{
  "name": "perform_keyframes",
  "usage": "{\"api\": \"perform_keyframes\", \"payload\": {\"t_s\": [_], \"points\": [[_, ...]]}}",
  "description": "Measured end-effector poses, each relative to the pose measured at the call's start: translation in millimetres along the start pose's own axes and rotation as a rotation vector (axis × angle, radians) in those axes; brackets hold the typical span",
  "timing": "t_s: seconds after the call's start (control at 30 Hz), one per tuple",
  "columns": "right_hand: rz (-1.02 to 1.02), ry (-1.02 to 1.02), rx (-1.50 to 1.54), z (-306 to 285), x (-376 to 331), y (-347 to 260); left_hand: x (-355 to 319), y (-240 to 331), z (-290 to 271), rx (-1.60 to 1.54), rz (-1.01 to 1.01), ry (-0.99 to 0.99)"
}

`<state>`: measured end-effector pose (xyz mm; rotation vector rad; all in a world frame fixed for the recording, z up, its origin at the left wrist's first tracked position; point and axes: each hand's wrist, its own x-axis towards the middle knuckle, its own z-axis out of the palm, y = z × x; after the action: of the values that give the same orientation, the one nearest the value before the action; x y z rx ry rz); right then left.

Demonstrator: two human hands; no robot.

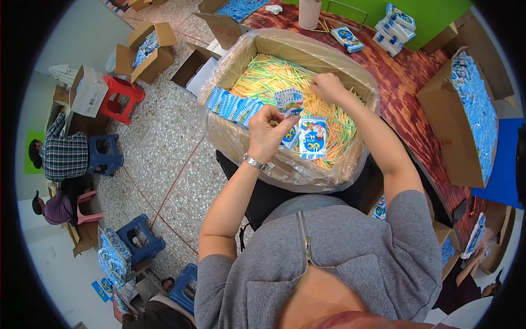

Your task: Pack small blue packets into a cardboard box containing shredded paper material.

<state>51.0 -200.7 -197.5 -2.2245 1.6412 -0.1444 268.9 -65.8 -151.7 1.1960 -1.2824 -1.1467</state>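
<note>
Thin yellow, orange and green sticks (276,74) fill a large cardboard box (307,45) lined with clear plastic in front of me. My left hand (266,134) pinches a small blue-and-white printed packet (289,101) by its lower end, over the sticks. My right hand (327,88) reaches into the sticks near the box's far right side, its fingers curled downward; what they hold is hidden. Just below my left hand, a flat printed packet (313,138) lies on the sticks, with another partly under it. A row of blue striped packets (233,107) lies along the box's left side.
Right of the box is a red-brown patterned table (394,82) with packet bundles (395,30) and a pink cup (309,13). A carton of blue packets (475,109) stands far right. Blue stools (139,239), a red stool (119,98) and seated people are on the left.
</note>
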Motion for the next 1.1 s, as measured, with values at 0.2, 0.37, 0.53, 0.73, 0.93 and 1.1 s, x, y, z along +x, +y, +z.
{"api": "perform_keyframes", "payload": {"t_s": [0.2, 0.37, 0.53, 0.73, 0.93, 1.1], "points": [[0.162, -0.038, -0.170, 3, 7, -28, 1, -4, -4, -0.008, 0.002, -0.005], [0.253, -0.060, -0.161, 9, 7, -34, 2, -4, -3, 0.006, -0.008, 0.007], [0.269, -0.036, -0.182, 20, 10, -33, 3, -5, -2, -0.004, -0.008, -0.002], [0.215, 0.007, -0.164, 11, 7, -29, 3, -10, -6, 0.033, 0.031, 0.017], [0.010, -0.119, 0.470, -40, -17, -13, 1, -4, -11, 0.058, 0.036, 0.073], [-0.142, -0.294, 1.177, -85, -53, -33, 3, 7, -7, 0.321, 0.178, 0.128]]}}
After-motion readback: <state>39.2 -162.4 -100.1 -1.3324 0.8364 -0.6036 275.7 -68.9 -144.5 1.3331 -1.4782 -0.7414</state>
